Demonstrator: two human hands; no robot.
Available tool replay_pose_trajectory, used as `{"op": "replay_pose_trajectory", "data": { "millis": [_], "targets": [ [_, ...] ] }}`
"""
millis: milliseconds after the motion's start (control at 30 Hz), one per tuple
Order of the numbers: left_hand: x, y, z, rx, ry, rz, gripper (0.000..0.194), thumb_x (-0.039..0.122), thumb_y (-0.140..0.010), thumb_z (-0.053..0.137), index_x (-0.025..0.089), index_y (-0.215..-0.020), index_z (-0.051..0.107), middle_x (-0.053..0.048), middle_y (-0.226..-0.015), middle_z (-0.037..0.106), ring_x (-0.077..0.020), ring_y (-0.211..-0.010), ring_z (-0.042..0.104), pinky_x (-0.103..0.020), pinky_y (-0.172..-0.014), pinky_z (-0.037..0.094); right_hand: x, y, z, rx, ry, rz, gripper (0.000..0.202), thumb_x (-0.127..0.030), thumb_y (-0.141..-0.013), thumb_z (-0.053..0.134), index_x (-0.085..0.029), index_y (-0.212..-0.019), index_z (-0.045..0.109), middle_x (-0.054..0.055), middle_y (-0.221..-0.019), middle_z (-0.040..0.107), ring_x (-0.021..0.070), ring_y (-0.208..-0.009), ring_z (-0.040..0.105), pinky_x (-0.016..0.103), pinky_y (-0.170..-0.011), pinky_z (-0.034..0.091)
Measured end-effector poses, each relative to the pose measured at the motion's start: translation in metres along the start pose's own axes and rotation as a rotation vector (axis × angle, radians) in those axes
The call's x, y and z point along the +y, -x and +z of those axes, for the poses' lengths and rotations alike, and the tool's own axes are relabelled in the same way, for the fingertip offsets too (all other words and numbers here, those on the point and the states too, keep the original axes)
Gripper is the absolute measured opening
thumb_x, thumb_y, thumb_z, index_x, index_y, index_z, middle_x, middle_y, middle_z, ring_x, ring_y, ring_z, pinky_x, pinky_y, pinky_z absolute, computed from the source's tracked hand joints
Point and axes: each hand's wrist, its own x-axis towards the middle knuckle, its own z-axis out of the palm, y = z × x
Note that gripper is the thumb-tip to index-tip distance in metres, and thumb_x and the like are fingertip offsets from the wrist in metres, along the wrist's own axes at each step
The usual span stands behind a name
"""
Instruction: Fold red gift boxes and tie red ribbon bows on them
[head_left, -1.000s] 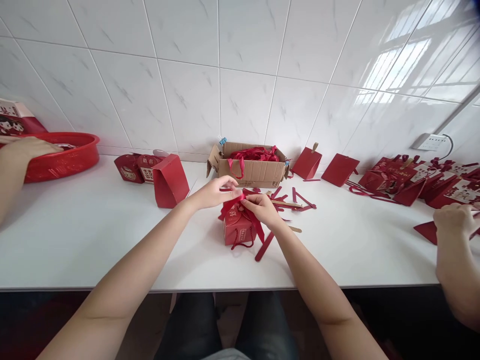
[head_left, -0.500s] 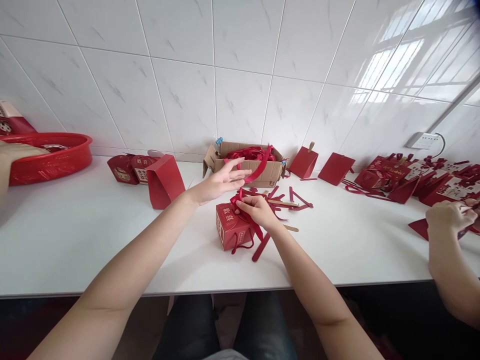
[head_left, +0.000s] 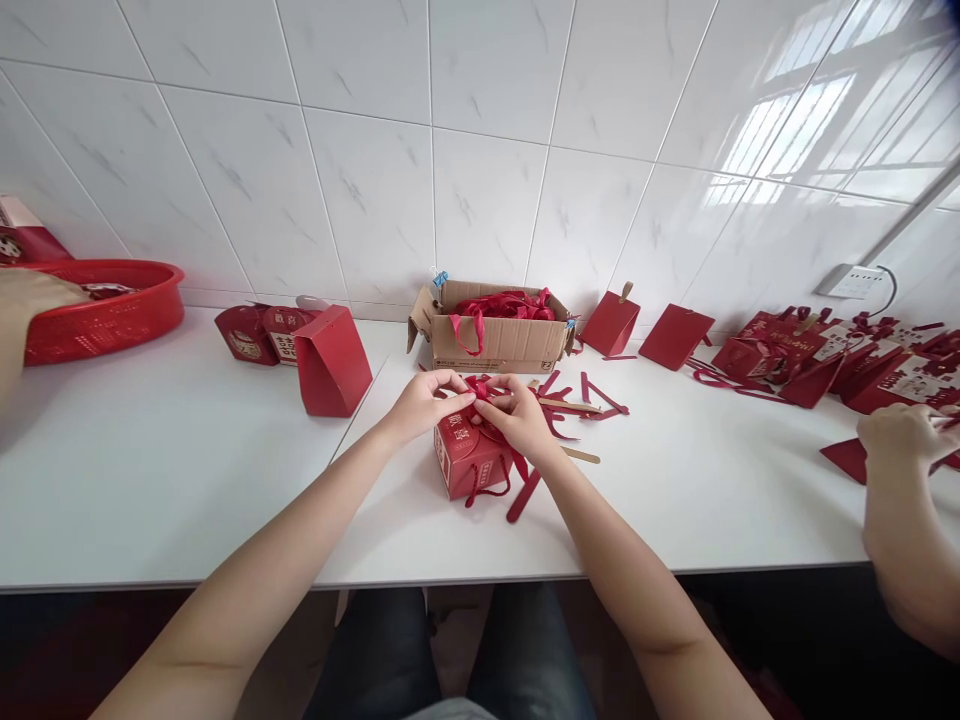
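Note:
A small red gift box (head_left: 472, 465) with gold-white lettering and a twisted cord handle sits on the white table. Red ribbon (head_left: 480, 388) is gathered in a knot or bow on its top. My left hand (head_left: 431, 403) pinches this ribbon from the left, thumb and forefinger together. From the right, my right hand (head_left: 519, 414) grips the same ribbon, its fingertips close to those of my left hand. The exact shape of the knot is partly hidden by the fingers.
Behind stands a cardboard box (head_left: 495, 357) of red ribbon. Ribbon strips (head_left: 525, 495) lie right of the gift box. Red boxes (head_left: 334, 362) stand left, near a red basket (head_left: 112, 325). More boxes and another person's hand (head_left: 900, 435) are at the right.
My left hand has come down from its raised, open position and closed on the ribbon beside my right hand. The long ribbon loop that hung in the air is no longer raised.

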Motion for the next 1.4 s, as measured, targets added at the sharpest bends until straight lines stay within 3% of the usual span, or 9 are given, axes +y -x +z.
{"op": "replay_pose_trajectory", "data": {
  "millis": [133, 400, 700, 900, 1100, 1267, 1400],
  "targets": [
    [-0.004, 0.004, 0.005, 0.016, 0.04, 0.005, 0.025, 0.039, -0.074, 0.066, 0.016, -0.07, 0.059, -0.003, -0.077, 0.064, -0.0171, -0.076, 0.059, -0.031, -0.072, 0.046, 0.004, 0.002, 0.002, 0.051, 0.009, -0.054, 0.038, -0.04, -0.078, 0.066, -0.026, -0.102, 0.04, -0.004, -0.067, 0.07, 0.0152, -0.063, 0.067, 0.027, -0.063, 0.049],
    [-0.004, 0.01, 0.003, -0.029, 0.015, 0.143, 0.019, 0.028, -0.072, 0.068, 0.018, -0.08, 0.054, -0.001, -0.083, 0.061, -0.0164, -0.085, 0.061, -0.031, -0.08, 0.049, 0.0, 0.003, 0.003, 0.033, 0.05, -0.072, 0.022, -0.04, -0.078, 0.067, -0.02, -0.085, 0.06, 0.004, -0.074, 0.071, 0.0182, -0.072, 0.069, 0.03, -0.069, 0.052],
    [-0.016, 0.009, 0.004, 0.046, -0.056, 0.206, 0.022, 0.031, -0.077, 0.067, 0.019, -0.089, 0.054, -0.004, -0.095, 0.062, -0.0191, -0.096, 0.063, -0.035, -0.089, 0.049, 0.001, 0.007, 0.006, 0.172, 0.203, -0.093, 0.021, -0.042, -0.076, 0.069, -0.023, -0.082, 0.076, 0.004, -0.082, 0.073, 0.0177, -0.07, 0.063, 0.032, -0.067, 0.05],
    [-0.017, 0.01, 0.003, 0.013, -0.054, 0.198, 0.022, 0.03, -0.078, 0.066, 0.02, -0.093, 0.052, -0.004, -0.1, 0.061, -0.0195, -0.101, 0.062, -0.036, -0.091, 0.047, 0.006, 0.003, 0.004, 0.189, 0.26, -0.161, 0.016, -0.039, -0.075, 0.071, -0.025, -0.08, 0.077, 0.005, -0.083, 0.067, 0.0189, -0.081, 0.062, 0.033, -0.075, 0.05],
    [-0.017, 0.009, 0.005, 0.074, -0.013, 0.21, 0.024, 0.028, -0.079, 0.065, 0.02, -0.094, 0.049, -0.006, -0.097, 0.062, -0.019, -0.097, 0.064, -0.035, -0.087, 0.05, 0.004, 0.003, 0.003, 0.171, 0.375, -0.205, 0.02, -0.041, -0.081, 0.065, -0.027, -0.085, 0.077, 0.005, -0.085, 0.065, 0.0201, -0.084, 0.061, 0.035, -0.076, 0.049],
    [-0.019, 0.006, 0.008, 0.117, -0.016, 0.194, 0.028, 0.029, -0.076, 0.068, 0.02, -0.095, 0.05, -0.006, -0.095, 0.065, -0.0199, -0.096, 0.064, -0.035, -0.086, 0.05, 0.003, 0.003, 0.002, 0.163, 0.444, -0.212, 0.014, -0.039, -0.077, 0.07, -0.027, -0.083, 0.076, 0.005, -0.086, 0.064, 0.0199, -0.08, 0.059, 0.036, -0.072, 0.049],
    [-0.021, 0.005, 0.008, 0.102, -0.004, 0.183, 0.028, 0.029, -0.078, 0.066, 0.02, -0.099, 0.05, -0.006, -0.094, 0.067, -0.0188, -0.094, 0.065, -0.034, -0.086, 0.051, 0.004, 0.002, 0.002, 0.186, 0.497, -0.234, 0.012, -0.035, -0.08, 0.066, -0.026, -0.077, 0.074, 0.006, -0.089, 0.064, 0.0223, -0.089, 0.059, 0.039, -0.082, 0.047]
  ]
}}
